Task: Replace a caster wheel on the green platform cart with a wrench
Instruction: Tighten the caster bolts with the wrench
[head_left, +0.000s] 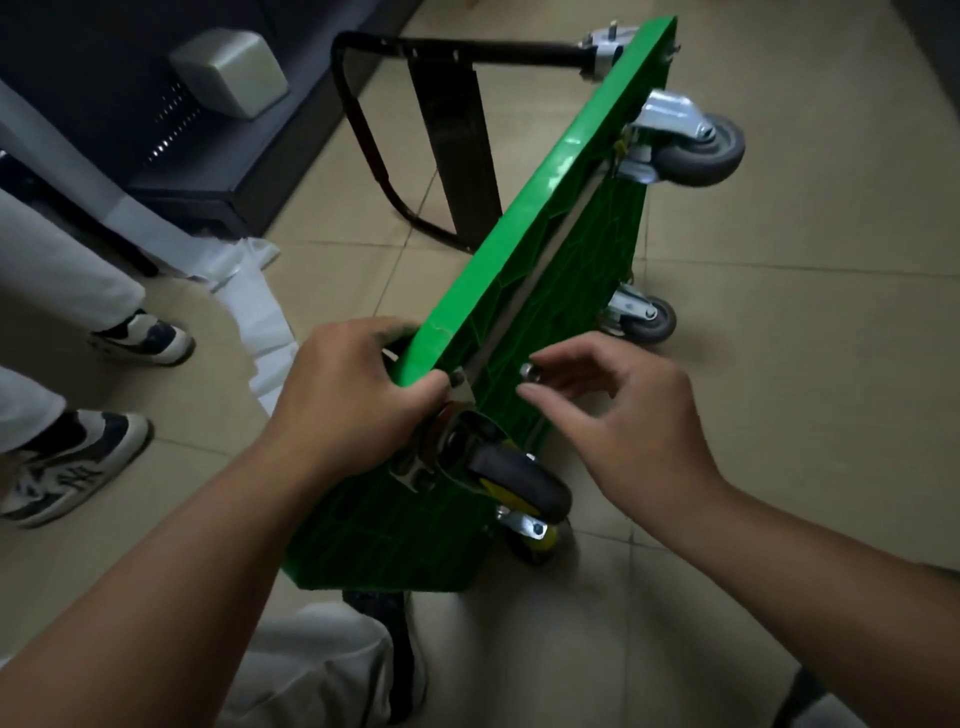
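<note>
The green plastic platform cart (545, 208) stands tipped on one long edge on the beige tiled floor (789, 374), with its ribbed underside turned to the person's right and its black tubular handle (457, 52) reaching out to the left at the far end. The left hand (353, 395) grips the raised upper edge of the deck at the near corner, fingers curled over the rim. The right hand (618, 415) hovers just beside the underside, its thumb and forefinger pinching a small silvery round metal piece (527, 371); whether this is a nut or a bolt head cannot be told. Directly below the left hand sits a caster with a black wheel and yellow hub (519, 478) in a metal bracket against the underside, and a second yellow-hubbed caster (535, 535) sits lower, near the floor. Two grey rubber casters (696, 150) (644, 317) are mounted at the far end. To the left, a bystander's white and dark sneakers (145, 340) stand near a crumpled white sheet (260, 312) and a dark cabinet (156, 104).
</note>
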